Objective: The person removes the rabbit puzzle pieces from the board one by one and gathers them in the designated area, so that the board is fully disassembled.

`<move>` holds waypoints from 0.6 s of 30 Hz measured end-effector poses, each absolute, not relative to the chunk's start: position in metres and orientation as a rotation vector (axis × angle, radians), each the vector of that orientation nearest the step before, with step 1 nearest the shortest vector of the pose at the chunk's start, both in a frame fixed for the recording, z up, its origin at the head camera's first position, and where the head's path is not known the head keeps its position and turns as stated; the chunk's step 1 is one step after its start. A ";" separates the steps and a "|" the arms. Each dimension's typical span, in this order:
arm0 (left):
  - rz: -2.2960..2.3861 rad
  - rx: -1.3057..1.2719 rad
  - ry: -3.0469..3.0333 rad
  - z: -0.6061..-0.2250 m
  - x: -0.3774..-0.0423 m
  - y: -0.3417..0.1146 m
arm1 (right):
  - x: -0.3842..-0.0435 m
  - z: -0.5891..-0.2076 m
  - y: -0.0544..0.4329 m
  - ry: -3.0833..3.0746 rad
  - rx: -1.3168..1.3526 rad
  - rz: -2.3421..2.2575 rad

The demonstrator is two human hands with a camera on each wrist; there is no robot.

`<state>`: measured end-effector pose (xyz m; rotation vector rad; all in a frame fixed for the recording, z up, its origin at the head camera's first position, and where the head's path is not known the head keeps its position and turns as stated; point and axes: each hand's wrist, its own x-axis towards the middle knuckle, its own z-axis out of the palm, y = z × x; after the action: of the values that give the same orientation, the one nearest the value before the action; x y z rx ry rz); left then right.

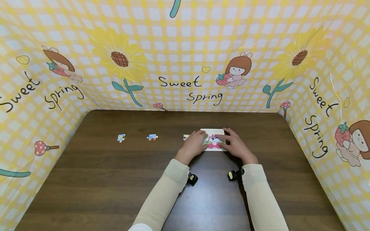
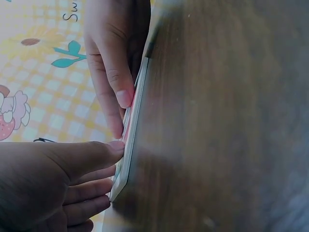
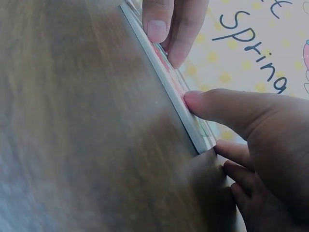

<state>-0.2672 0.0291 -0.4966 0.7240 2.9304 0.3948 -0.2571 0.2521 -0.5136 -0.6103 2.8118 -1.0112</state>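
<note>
A small jigsaw puzzle (image 1: 214,142) with a pink cartoon animal lies in a white frame (image 1: 212,131) on the table; the upper part of its bed shows white. My left hand (image 1: 194,144) holds the frame's left side, thumb (image 2: 113,151) on top and fingers along the edge. At the right side my right hand (image 1: 237,146) holds the frame, its thumb (image 3: 198,102) and index finger on the picture, the other fingers by the outer edge. Just left of my left hand lies a loose puzzle piece (image 1: 186,137), partly covered by it.
Two more loose puzzle pieces lie farther left, a blue one (image 1: 152,137) and one with yellow (image 1: 121,138). The brown wooden table (image 1: 86,179) is enclosed at the back and sides by yellow checked cloth (image 1: 179,48).
</note>
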 end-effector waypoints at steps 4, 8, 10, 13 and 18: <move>0.418 0.713 2.923 -0.496 -0.267 0.029 | -0.258 -0.514 0.253 2.806 -0.608 -1.012; 0.425 0.724 2.937 -0.496 -0.267 0.028 | -0.258 -0.515 0.253 2.805 -0.606 -1.005; 0.439 0.720 2.940 -0.496 -0.267 0.028 | -0.258 -0.515 0.253 2.805 -0.607 -1.003; 0.467 0.714 2.939 -0.496 -0.267 0.028 | -0.259 -0.514 0.253 2.805 -0.612 -1.002; 0.507 0.715 2.944 -0.497 -0.266 0.028 | -0.259 -0.514 0.252 2.810 -0.609 -1.005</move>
<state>-0.2662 0.0277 -0.4974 0.7153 2.9436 0.5068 -0.2586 0.2520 -0.5144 -0.6087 2.8105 -1.0050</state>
